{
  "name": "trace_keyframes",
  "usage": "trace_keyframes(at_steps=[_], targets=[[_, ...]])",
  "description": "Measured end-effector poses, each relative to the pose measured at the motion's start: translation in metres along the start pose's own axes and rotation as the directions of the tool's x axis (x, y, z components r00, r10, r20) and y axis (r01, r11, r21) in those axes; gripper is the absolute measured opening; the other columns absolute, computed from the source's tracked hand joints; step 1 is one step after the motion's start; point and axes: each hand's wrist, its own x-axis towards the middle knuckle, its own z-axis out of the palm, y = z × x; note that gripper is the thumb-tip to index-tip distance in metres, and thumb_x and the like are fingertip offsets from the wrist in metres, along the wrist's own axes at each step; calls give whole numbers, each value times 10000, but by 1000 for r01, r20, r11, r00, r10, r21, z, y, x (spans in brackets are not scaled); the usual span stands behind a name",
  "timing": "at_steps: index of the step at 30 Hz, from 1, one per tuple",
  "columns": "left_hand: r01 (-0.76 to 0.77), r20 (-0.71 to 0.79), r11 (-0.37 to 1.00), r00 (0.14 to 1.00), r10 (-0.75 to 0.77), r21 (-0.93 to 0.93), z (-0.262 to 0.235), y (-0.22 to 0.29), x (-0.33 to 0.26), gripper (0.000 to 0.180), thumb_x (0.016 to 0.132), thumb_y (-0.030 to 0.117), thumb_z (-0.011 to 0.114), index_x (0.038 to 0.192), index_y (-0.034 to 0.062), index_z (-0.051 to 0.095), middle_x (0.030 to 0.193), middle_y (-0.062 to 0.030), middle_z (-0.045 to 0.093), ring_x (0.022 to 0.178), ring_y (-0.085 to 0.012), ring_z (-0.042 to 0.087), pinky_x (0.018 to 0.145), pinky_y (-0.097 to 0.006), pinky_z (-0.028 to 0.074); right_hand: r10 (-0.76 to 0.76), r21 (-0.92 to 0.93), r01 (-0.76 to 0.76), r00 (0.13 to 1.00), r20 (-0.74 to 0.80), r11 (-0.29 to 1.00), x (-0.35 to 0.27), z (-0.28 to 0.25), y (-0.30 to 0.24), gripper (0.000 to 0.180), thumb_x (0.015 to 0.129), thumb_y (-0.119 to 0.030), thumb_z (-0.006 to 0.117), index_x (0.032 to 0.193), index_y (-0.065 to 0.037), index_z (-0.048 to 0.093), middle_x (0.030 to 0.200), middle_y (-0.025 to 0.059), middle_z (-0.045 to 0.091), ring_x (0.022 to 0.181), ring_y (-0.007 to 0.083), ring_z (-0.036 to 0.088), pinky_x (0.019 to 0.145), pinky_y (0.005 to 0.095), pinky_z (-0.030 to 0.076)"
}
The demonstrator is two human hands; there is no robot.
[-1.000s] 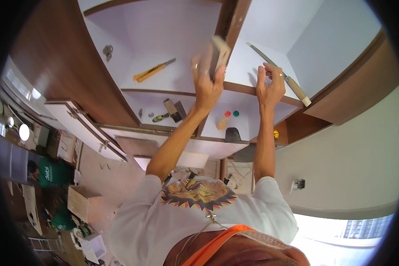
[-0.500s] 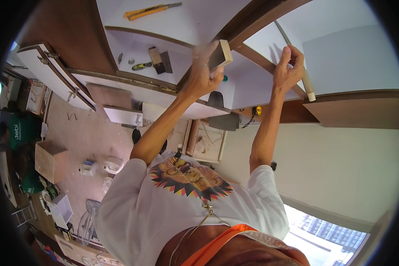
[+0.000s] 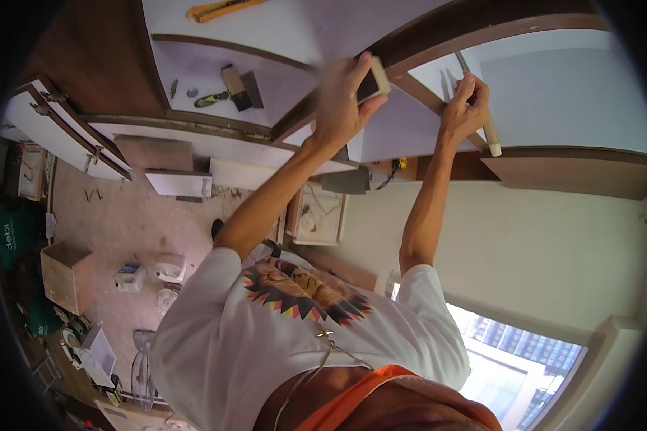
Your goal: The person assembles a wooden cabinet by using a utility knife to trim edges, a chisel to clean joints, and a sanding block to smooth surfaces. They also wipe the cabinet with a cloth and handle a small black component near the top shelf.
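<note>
High in front of me, my left hand (image 3: 340, 108) grips a pale wooden block (image 3: 375, 80) with a dark face, thumb on its near side; motion blurs the back of this hand. The block is by the dark brown cabinet rail (image 3: 438, 52). To the right, the fingers and thumb of my right hand (image 3: 467, 108) close around a slim wooden stick (image 3: 491, 138). Its pale end sticks out below the hand and a thin grey length above; the gripped part is hidden. This hand is at the front of a white-lined compartment (image 3: 568, 93).
On the cabinet's left shelves are an orange utility knife (image 3: 219, 10), a putty knife (image 3: 212, 99) and a flat dark-bladed scraper (image 3: 243, 87). A yellow tape measure (image 3: 400, 164) sits beneath. Far below, the floor holds a wooden box (image 3: 66, 276), white containers (image 3: 170, 267) and a fan (image 3: 143, 370).
The view has shifted slightly. My left hand has moved a little to the right and up with the wooden block. The stick by my right hand now leans less.
</note>
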Motion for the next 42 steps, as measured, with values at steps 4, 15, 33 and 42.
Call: trace_keyframes(at_steps=[4, 15, 33, 42], targets=[[-46, -36, 999, 998, 45, -21, 16, 18, 58, 907, 765, 168, 896, 1539, 176, 422, 1218, -158, 561, 1121, -361, 509, 979, -462, 443, -18, -8, 18, 1000, -6, 1000, 0, 4, -3, 297, 992, -316, 649, 971, -36, 744, 790, 57, 712, 695, 142, 624, 631, 283, 468], [30, -6, 999, 1000, -30, -42, 12, 14, 41, 878, 756, 224, 907, 1509, 197, 457, 1229, -141, 579, 1147, -360, 514, 958, -483, 453, -27, -57, 27, 1000, 0, 998, -1, 1, 3, 340, 1004, -324, 598, 968, -18, 741, 795, 91, 708, 745, 184, 663, 678, 308, 499], [83, 6, 996, 997, -83, -28, -9, -12, -28, 940, 730, 339, 925, 1521, 182, 441, 1229, -105, 605, 1138, -325, 531, 982, -482, 443, -91, -45, 92, 995, 28, 995, -6, -3, 0, 404, 1025, -326, 538, 949, 25, 725, 795, 110, 689, 751, 203, 660, 703, 333, 520], [96, 2, 995, 995, -96, 17, -3, -22, -40, 908, 744, 312, 919, 1516, 193, 457, 1238, -132, 565, 1144, -322, 512, 966, -476, 445, -100, -44, 102, 994, 38, 994, -5, 1, -9, 431, 1041, -335, 513, 933, 31, 713, 794, 111, 675, 750, 207, 644, 716, 325, 524]])
